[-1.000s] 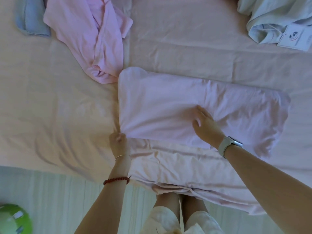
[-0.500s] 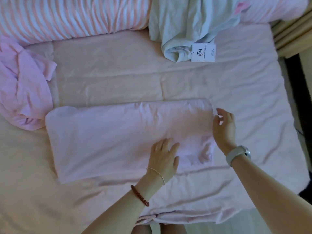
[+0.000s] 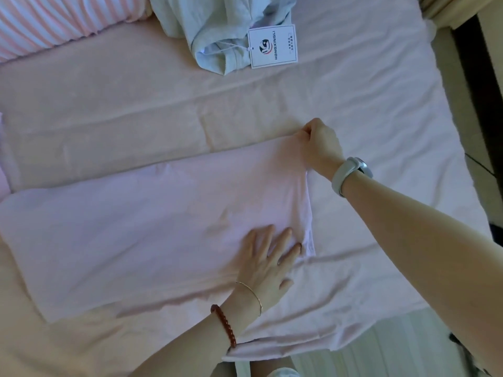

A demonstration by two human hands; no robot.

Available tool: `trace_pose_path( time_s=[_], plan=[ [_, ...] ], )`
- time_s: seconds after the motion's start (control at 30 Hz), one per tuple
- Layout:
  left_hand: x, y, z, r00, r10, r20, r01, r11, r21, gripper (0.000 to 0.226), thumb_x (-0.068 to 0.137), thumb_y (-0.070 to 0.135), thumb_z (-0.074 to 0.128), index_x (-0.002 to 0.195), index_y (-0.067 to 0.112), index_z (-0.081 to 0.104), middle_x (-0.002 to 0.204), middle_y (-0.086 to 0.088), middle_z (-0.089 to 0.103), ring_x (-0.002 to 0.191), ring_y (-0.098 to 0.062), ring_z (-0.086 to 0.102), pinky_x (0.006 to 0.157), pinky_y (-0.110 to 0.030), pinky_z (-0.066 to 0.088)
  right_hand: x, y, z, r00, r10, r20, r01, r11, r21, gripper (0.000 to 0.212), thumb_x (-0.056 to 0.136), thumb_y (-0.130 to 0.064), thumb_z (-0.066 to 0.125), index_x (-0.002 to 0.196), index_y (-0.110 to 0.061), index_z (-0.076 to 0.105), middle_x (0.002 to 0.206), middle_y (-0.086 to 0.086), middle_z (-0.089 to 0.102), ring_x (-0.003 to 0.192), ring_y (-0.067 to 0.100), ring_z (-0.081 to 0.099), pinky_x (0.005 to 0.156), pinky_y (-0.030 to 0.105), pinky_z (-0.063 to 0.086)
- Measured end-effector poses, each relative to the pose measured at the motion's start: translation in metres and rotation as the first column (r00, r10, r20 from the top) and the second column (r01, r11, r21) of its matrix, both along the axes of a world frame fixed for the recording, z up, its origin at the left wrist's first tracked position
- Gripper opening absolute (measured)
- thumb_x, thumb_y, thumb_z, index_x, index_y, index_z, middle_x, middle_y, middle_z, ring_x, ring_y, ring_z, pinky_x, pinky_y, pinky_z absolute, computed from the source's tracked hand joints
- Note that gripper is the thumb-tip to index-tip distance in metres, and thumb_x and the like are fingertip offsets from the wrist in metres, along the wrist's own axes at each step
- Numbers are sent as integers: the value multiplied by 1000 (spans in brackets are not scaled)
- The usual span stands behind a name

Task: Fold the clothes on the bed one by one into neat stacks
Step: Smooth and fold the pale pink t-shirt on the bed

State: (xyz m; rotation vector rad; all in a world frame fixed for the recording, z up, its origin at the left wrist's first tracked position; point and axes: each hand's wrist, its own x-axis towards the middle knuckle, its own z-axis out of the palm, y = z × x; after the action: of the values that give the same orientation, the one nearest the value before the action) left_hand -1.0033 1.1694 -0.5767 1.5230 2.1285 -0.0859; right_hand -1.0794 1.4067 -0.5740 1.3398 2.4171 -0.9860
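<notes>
Pink garment (image 3: 152, 227) under flat left hand (image 3: 268, 257), corner in right-hand (image 3: 321, 148) pinch.

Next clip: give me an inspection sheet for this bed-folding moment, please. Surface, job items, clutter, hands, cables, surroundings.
Surface: bed sheet, pink, creased.
Job's things: pink garment, folded into a long strip, lying flat; pale green garment with hang tag, unfolded, at the far side.
Clutter: striped bedding at far left.
Hands: left hand pressing flat on the pink garment; right hand pinching its far right corner.
Cables: thin dark cord at the right edge.
Surroundings: pale floor.
</notes>
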Motion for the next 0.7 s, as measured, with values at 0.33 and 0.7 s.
trace_pose_path(
  time_s=[0.33, 0.7],
  plan=[
    [-17, -22, 3, 994, -15, 110, -35, 899, 436, 32, 77, 12, 45, 96, 11, 71, 113, -8, 65, 113, -27, 48, 92, -56, 45, 59, -65, 7, 761, 629, -159, -449, 688, 570, 45, 78, -7, 45, 120, -2, 60, 127, 19, 57, 120, 37, 53, 101, 62, 30],
    [-130, -64, -27, 858, 415, -302, -417, 907, 61, 58, 87, 43, 32, 136, 16, 48, 146, -18, 37, 134, -41, 33, 101, -70, 21, 74, -48, -37, 829, 540, 147, -549, 736, 396, 56, 89, -35, 28, 142, -18, 39, 148, 17, 34, 136, 36, 33, 107, 62, 18]
  ],
)
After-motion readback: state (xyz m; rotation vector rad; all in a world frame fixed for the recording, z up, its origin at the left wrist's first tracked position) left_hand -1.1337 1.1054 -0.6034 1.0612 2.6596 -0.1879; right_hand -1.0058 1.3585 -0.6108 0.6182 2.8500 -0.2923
